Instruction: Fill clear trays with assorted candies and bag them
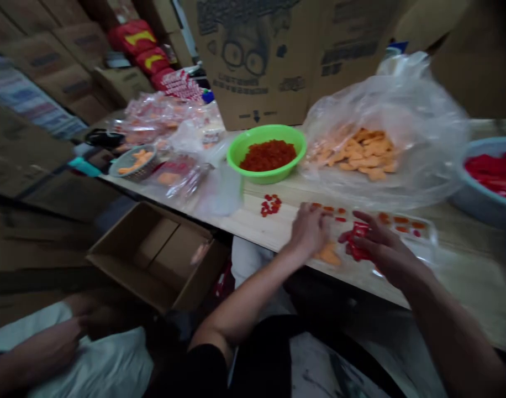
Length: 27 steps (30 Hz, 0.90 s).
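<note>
My right hand [381, 246] holds a small bunch of shiny red pieces [359, 240], with the fingers bent round them and the index finger stretched out. Beneath both hands lies a clear plastic tray [433, 235] with small orange and red pieces set in its hollows. My left hand [310, 229] is over the tray's left end, its fingers curled together and pointing down; anything between the fingertips is too small to make out. Just below it are flat orange foam-like shapes [328, 254]. A loose pile of small red pieces [270, 205] lies on the table to the left.
Behind the hands stand a green bowl [266, 176] of orange-red bits and a clear bag [422, 166] of orange shapes. A basin [480, 193] of red pieces is at right. An open cardboard box [132, 265] and another person's hand [56, 342] are at left.
</note>
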Available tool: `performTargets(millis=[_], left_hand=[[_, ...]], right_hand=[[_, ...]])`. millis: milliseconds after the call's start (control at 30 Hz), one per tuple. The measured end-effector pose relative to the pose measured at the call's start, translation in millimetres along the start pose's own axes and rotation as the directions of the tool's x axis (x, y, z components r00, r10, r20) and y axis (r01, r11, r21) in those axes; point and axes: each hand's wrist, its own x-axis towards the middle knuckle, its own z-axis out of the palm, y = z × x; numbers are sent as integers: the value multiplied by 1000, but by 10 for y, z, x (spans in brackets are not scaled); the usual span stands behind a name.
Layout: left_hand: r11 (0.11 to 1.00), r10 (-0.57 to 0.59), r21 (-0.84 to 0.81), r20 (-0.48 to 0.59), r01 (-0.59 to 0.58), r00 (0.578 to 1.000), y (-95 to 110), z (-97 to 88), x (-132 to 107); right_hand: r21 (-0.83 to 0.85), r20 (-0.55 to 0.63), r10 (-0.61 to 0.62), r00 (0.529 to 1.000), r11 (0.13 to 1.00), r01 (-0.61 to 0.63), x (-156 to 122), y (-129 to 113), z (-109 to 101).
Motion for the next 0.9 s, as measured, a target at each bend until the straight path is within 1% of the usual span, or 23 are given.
performTargets(millis=[67,100,167,200,233,267,300,333,367,400,433,467,500,533,567,633,700,800,867,900], left_hand=[[991,73,-112,17,-70,997,121,64,-100],[983,78,-167,31,-72,996,160,92,-135],[949,16,-315,76,9,997,189,106,-168],[903,-37,-423,104,77,994,180,86,-166],[822,-104,-546,139,164,985,157,49,-151],[713,-176,-655,180,251,968,123,-1,-124],[593,-236,-737,225,324,945,77,-58,-86],[474,-317,-789,261,391,912,24,-112,-37],[419,-349,-808,279,415,895,-35,-159,18],[382,-361,-818,295,429,885,-94,-195,76],[347,-386,-830,298,437,873,-148,-218,130],[334,-376,-831,316,445,871,-193,-229,175],[341,-360,-827,324,447,875,-226,-230,208],[376,-339,-819,314,434,887,-247,-221,227],[435,-310,-804,289,406,906,-256,-204,235],[580,-251,-750,207,318,946,-244,-140,230],[716,-179,-662,133,222,975,-208,-38,226],[888,-55,-453,74,83,996,-139,155,253],[966,40,-257,45,-27,998,-102,259,275],[986,80,-150,33,-74,996,-89,290,279]], right_hand=[[-113,33,-32,999,993,35,19,76,47],[-162,40,-41,998,986,47,22,103,77],[-241,28,-49,998,969,54,-2,114,140],[-259,23,-45,999,965,50,-30,95,168],[-255,24,-40,999,966,45,-65,61,192],[-223,36,-33,999,974,40,-102,18,209],[-168,55,-24,998,985,33,-133,-29,219],[-97,72,-19,997,995,26,-153,-75,217],[-24,77,-19,997,999,21,-158,-114,200],[37,58,-18,998,999,16,-151,-146,165],[85,20,-14,1000,996,12,-135,-171,109],[120,-27,-6,1000,993,9,-118,-191,33],[146,-76,-2,997,989,13,-107,-208,-60],[163,-124,-6,992,986,26,-106,-226,-165],[171,-166,-18,986,984,47,-118,-243,-278],[170,-232,-55,971,981,96,-174,-277,-501],[155,-286,-85,955,979,133,-242,-296,-689],[115,-341,-107,934,981,154,-286,-263,-858],[77,-352,-128,927,983,165,-267,-197,-898],[61,-353,-135,926,984,167,-250,-159,-904]])
